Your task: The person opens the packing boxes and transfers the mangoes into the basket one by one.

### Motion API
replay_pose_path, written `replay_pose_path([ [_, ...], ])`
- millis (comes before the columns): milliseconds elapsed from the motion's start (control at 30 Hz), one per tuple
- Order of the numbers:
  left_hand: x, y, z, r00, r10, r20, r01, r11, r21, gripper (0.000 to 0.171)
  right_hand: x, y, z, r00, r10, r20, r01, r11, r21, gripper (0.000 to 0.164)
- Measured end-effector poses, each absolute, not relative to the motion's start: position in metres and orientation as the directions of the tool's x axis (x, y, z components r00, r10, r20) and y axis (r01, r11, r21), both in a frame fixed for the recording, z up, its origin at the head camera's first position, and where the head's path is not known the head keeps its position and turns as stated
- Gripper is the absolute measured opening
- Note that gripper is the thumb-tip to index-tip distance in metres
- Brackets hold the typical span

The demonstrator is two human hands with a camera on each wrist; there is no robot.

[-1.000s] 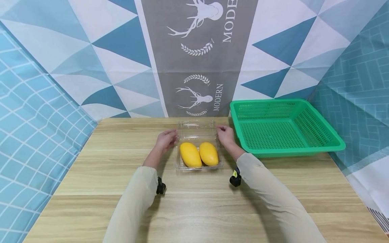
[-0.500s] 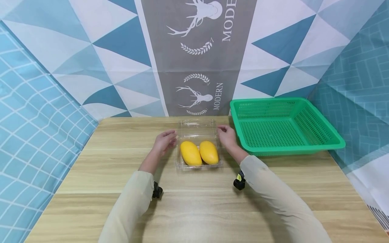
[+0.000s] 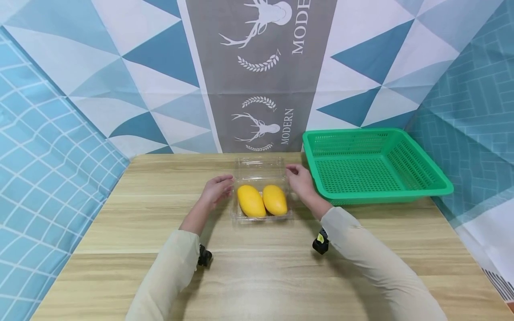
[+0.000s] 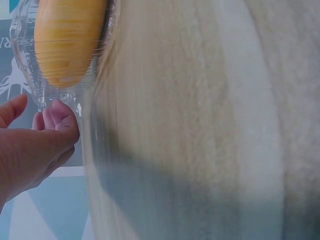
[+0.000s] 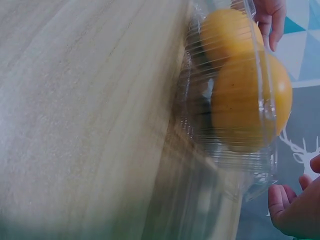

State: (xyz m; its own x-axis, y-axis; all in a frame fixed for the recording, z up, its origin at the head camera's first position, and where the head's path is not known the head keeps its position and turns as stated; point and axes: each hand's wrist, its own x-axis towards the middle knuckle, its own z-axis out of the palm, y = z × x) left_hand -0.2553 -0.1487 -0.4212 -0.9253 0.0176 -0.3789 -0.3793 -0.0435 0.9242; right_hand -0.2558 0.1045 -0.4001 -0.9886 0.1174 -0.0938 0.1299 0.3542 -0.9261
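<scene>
The left hand [image 3: 217, 189] has its fingers [image 4: 62, 116] loosely bent, the thumb standing apart, with nothing that I can see gripped between them; they are just beside the clear box [image 3: 263, 219], and whether they touch it I cannot tell. The right hand [image 3: 300, 180] is similar: fingers softly curled at the other side, near the lid [image 3: 260, 168], with a gap to the thumb. The box is toward the rear edge of the desk [image 3: 257, 272], about the middle of its width, and in it lie a left mango [image 3: 251, 201] and a right mango [image 3: 275, 200], side by side. In my judgement, the thin plastic could bend or crack if one hand pulled harder than the other, and an uneven lift could make the mangoes roll and tip the box. The lid, tilted back, might slip away from so light a touch, or catch on the fruit when lowered. The right arm could also knock the green basket [image 3: 385, 195], close by at the desk's rear right corner. The clear rims are hard to separate from the wood and the backdrop [image 3: 261, 80], the left wrist view cuts off the upper part of its one mango, and the right wrist view cuts off part of both hands.
</scene>
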Motion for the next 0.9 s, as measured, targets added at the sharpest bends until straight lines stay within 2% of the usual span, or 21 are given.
replay_pose_path([
  [533, -0.248, -0.149, -0.421, -0.926, 0.034, -0.377, -0.378, -0.028, 0.925, 0.045, -0.238, 0.102, -0.392, -0.999, -0.025, -0.035, 0.021, 0.433, -0.901, 0.033],
  [733, -0.247, -0.149, -0.42, -0.927, 0.045, -0.373, -0.375, -0.039, 0.926, 0.045, -0.232, 0.102, -0.39, -0.994, -0.108, 0.011, -0.059, 0.456, -0.888, 0.033],
  [900, -0.247, -0.15, -0.421, -0.926, 0.051, -0.374, -0.376, -0.035, 0.926, 0.046, -0.228, 0.101, -0.389, -0.988, -0.153, -0.003, -0.074, 0.499, -0.864, 0.036],
])
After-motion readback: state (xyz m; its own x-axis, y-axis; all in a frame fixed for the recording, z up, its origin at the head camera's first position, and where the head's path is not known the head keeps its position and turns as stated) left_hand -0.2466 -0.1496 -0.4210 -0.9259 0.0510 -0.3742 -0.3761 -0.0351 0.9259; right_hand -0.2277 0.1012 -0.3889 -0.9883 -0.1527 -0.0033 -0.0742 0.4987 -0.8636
